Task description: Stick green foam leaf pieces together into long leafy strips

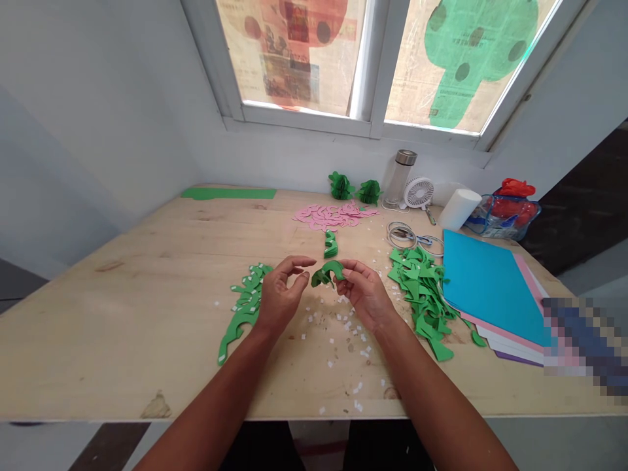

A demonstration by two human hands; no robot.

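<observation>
My right hand (366,291) pinches the right end of a curved green paper piece (330,269), held above the middle of the table. To its left, my left hand (284,291) has its thumb and fingers apart, with a small gap between it and the paper. Beside and partly behind my left hand lie green paper pieces with small white squares on them (250,288). Just beyond the held piece is a small stack of green cutouts (331,244). White paper squares (350,324) are scattered on the wood below my hands.
Green scraps (424,294), scissors (432,243) and a blue sheet stack (490,288) lie right. Pink cutouts (333,214), green paper ornaments (342,186), a bottle (398,180), a fan (418,193), a white roll (458,209) and a clear bag (505,216) are farther back.
</observation>
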